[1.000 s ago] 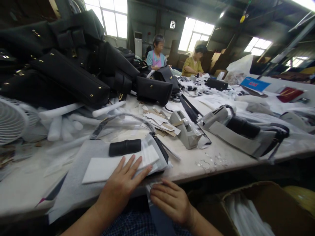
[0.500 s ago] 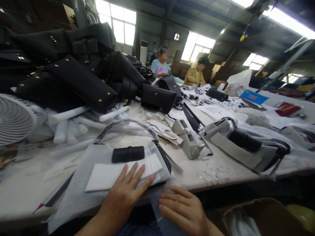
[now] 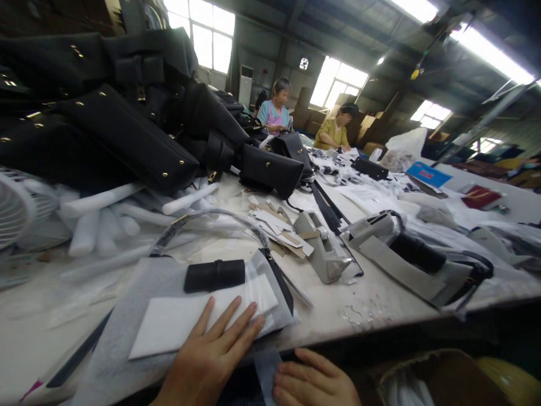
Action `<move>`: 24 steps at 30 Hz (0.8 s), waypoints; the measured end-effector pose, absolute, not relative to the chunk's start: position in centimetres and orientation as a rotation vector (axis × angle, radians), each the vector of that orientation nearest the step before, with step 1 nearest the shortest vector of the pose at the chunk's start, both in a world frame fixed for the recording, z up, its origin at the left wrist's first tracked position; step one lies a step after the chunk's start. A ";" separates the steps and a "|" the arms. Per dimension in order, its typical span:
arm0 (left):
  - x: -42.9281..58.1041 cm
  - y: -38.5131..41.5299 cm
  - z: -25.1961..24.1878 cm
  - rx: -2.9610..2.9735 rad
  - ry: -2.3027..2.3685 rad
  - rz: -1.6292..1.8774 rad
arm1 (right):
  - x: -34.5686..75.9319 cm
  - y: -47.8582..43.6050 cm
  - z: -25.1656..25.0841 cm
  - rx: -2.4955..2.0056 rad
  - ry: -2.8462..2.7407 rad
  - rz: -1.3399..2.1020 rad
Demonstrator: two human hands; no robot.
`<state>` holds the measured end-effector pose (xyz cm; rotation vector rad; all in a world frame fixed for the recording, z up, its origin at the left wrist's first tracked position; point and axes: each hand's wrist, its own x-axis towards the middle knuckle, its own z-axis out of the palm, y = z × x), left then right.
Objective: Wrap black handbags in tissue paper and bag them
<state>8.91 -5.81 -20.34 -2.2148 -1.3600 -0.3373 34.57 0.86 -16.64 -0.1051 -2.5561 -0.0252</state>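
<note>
A black handbag (image 3: 281,279) lies on the table in front of me, mostly covered by thin translucent wrapping paper (image 3: 114,332). Its plastic-wrapped handle (image 3: 169,231) arches away at the back. On top rest a small black strap piece (image 3: 215,276) and a folded white sheet (image 3: 163,327). My left hand (image 3: 211,352) is flat on the white sheet with its fingers spread. At the table's front edge, the fingers of my right hand (image 3: 316,383) are pressed together on a hanging flap of the wrapping paper (image 3: 266,366). The underside of that grip is hidden.
Black bags (image 3: 127,135) are piled at the back left, near white foam rolls (image 3: 84,231) and a fan (image 3: 17,208). A tape dispenser (image 3: 323,248), cardboard strips (image 3: 281,228) and another bag (image 3: 406,259) lie to the right. An open box (image 3: 439,372) stands below. Two people work beyond.
My view has shifted slightly, and both hands appear a little lower. The left hand still lies on the white sheet; the right hand stays at the paper flap.
</note>
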 end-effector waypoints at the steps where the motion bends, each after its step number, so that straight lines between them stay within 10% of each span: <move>1: 8.9 -5.8 -20.3 -2.217 -1.356 -0.349 | 34.2 1.1 -15.8 -0.113 -2.555 -0.027; 24: 9.0 -4.7 -20.5 -2.204 -1.374 -0.711 | 26.0 9.6 -14.4 -0.682 -2.555 0.668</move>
